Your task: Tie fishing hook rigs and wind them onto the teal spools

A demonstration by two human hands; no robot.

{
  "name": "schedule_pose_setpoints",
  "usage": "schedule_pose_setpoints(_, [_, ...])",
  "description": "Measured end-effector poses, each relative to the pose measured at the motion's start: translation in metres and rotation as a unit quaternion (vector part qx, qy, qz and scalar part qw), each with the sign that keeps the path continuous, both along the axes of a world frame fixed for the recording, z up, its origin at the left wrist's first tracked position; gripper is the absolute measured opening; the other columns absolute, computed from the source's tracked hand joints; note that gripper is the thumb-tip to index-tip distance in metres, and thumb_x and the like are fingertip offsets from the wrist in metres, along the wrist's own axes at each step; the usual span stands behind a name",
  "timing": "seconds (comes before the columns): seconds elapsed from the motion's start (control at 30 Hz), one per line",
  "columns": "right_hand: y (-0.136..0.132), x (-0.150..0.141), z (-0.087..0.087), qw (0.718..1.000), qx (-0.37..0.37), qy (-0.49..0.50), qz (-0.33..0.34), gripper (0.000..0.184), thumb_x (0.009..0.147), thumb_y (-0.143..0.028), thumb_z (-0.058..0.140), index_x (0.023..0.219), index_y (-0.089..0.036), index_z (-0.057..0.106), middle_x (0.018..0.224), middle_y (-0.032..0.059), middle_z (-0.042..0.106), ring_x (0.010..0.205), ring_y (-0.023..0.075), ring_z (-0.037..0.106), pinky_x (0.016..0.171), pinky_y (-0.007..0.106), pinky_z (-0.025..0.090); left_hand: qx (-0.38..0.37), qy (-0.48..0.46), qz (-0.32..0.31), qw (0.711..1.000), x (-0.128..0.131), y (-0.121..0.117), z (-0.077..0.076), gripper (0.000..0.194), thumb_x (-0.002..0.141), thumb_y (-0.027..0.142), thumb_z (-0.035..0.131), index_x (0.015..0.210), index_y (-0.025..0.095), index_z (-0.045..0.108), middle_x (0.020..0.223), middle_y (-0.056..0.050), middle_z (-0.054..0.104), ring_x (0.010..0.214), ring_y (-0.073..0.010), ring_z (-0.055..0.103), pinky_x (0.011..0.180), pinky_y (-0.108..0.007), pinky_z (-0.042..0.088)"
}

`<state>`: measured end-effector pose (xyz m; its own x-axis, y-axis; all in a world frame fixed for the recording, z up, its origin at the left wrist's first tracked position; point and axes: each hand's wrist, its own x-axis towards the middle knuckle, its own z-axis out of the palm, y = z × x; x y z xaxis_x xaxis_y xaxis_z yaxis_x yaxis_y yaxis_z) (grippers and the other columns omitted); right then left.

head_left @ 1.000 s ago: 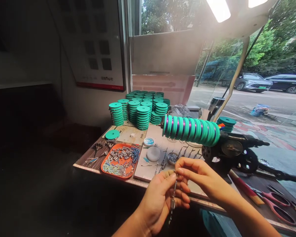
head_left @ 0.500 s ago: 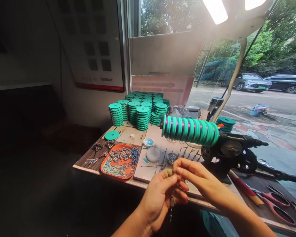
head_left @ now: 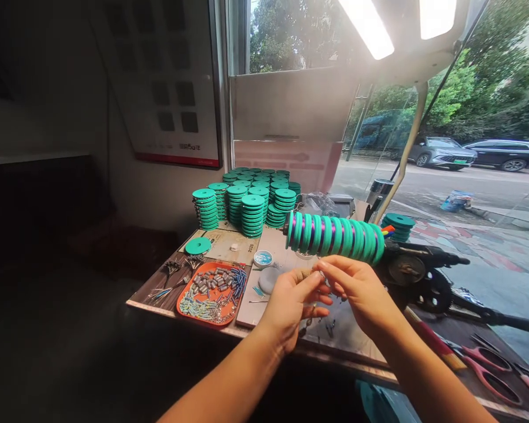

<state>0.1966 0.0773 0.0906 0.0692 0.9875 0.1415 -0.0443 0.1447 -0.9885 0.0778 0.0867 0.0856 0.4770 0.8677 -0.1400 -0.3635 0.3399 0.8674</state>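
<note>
Metalwork [head_left: 308,321], partly hidden, stays pinched by my left grip [head_left: 288,299] and right grip [head_left: 359,285], both since raised toward one o'clock's spools [head_left: 335,236], suggesting unfinished handling.

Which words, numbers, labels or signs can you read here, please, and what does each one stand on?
"2025": on the flat tan board.
"5": on the pale, dark-framed wall poster; the characters beside it are too blurred.
Too small or blurred to read: the lettering on the poster's red bottom strip and the green licence plate of the silver-grey car.
</note>
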Motion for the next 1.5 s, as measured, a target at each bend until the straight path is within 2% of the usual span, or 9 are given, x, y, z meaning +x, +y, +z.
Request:
schedule_pose_setpoints(0.13, [0.001, 0.000, 0.002, 0.999, -0.019, 0.035, 0.009, 0.023, 0.066, -0.036, 0.066, 0.064, -0.014, 0.061, 0.049, -0.0048, 0.046, 0.043, 0.0049, 0.032, 0.042, 0.019, 0.022, 0.019, -0.003, 0.016, 1.000, 0.001, -0.001, -0.001, 0.017, 0.070, 0.028, 0.059, 0.069, 0.012, 0.057, 0.063, 0.000, 0.054, 0.055, -0.0072, 0.052, 0.048, -0.016, 0.041])
schedule_pose_setpoints(0.23, [0.004, -0.002, 0.004, 0.995, -0.045, 0.081, 0.029, 0.022, 0.065, -0.036, 0.068, 0.066, -0.015, 0.061, 0.054, -0.0039, 0.051, 0.042, 0.0050, 0.037, 0.041, 0.019, 0.025, 0.039, -0.011, 0.038, 0.998, 0.000, -0.006, -0.003, 0.017, 0.068, 0.026, 0.061, 0.062, 0.012, 0.054, 0.061, 0.000, 0.053, 0.055, -0.0072, 0.051, 0.050, -0.017, 0.041])
schedule_pose_setpoints(0.37, [0.004, -0.002, 0.005, 0.990, -0.055, 0.117, 0.054, 0.021, 0.066, -0.035, 0.068, 0.068, -0.016, 0.060, 0.065, -0.0016, 0.057, 0.044, 0.0054, 0.043, 0.041, 0.019, 0.029, 0.033, -0.019, 0.041, 0.998, -0.001, -0.013, -0.006, 0.016, 0.068, 0.026, 0.061, 0.068, 0.011, 0.056, 0.064, 0.000, 0.053, 0.054, -0.0060, 0.050, 0.052, -0.017, 0.042])
schedule_pose_setpoints(0.47, [0.003, -0.001, 0.002, 0.993, -0.049, 0.089, 0.061, 0.021, 0.067, -0.035, 0.067, 0.067, -0.015, 0.060, 0.061, -0.0019, 0.056, 0.043, 0.0052, 0.042, 0.041, 0.019, 0.028, 0.009, -0.020, 0.031, 0.999, -0.003, -0.016, -0.007, 0.017, 0.068, 0.028, 0.062, 0.067, 0.011, 0.056, 0.063, 0.000, 0.052, 0.053, -0.0064, 0.049, 0.049, -0.017, 0.041])
schedule_pose_setpoints(0.63, [0.000, 0.005, -0.003, 0.997, -0.021, 0.035, 0.062, 0.021, 0.067, -0.034, 0.066, 0.065, -0.013, 0.061, 0.050, -0.0036, 0.049, 0.045, 0.0060, 0.037, 0.042, 0.019, 0.025, 0.004, -0.044, -0.026, 0.999, -0.005, -0.010, -0.003, 0.023, 0.075, 0.035, 0.053, 0.075, 0.012, 0.058, 0.069, -0.004, 0.059, 0.052, -0.0065, 0.051, 0.046, -0.015, 0.039])
schedule_pose_setpoints(0.8, [0.000, 0.006, -0.001, 0.999, -0.013, 0.016, 0.050, 0.023, 0.072, -0.037, 0.061, 0.070, -0.014, 0.062, 0.049, -0.0041, 0.046, 0.044, 0.0066, 0.033, 0.043, 0.021, 0.023, -0.027, -0.022, -0.004, 0.999, 0.000, -0.001, 0.002, 0.021, 0.068, 0.033, 0.062, 0.070, 0.012, 0.059, 0.062, 0.000, 0.058, 0.048, -0.0044, 0.051, 0.045, -0.014, 0.036])
schedule_pose_setpoints(0.9, [0.001, 0.005, 0.001, 0.999, -0.014, 0.005, 0.048, 0.024, 0.072, -0.038, 0.060, 0.071, -0.014, 0.062, 0.046, -0.0049, 0.043, 0.043, 0.0066, 0.032, 0.043, 0.021, 0.022, -0.018, -0.018, -0.001, 1.000, 0.002, 0.000, 0.002, 0.022, 0.067, 0.033, 0.063, 0.069, 0.012, 0.060, 0.060, 0.000, 0.058, 0.047, -0.0046, 0.051, 0.044, -0.014, 0.036])
schedule_pose_setpoints(1.13, [0.003, 0.003, 0.003, 0.998, -0.037, 0.042, 0.021, 0.024, 0.061, -0.035, 0.070, 0.066, -0.014, 0.061, 0.045, -0.0056, 0.045, 0.041, 0.0051, 0.032, 0.042, 0.020, 0.021, -0.015, -0.024, 0.011, 1.000, -0.002, -0.006, -0.001, 0.020, 0.067, 0.029, 0.062, 0.060, 0.013, 0.052, 0.060, 0.002, 0.054, 0.051, -0.0055, 0.050, 0.050, -0.017, 0.039])
schedule_pose_setpoints(1.5, [0.003, 0.003, 0.002, 0.998, -0.036, 0.050, 0.019, 0.024, 0.062, -0.035, 0.070, 0.066, -0.014, 0.060, 0.050, -0.0054, 0.044, 0.043, 0.0050, 0.032, 0.041, 0.019, 0.021, -0.076, -0.040, -0.030, 0.996, -0.011, -0.021, -0.013, 0.020, 0.065, 0.027, 0.065, 0.062, 0.012, 0.052, 0.062, 0.000, 0.054, 0.055, -0.0080, 0.054, 0.051, -0.018, 0.041])
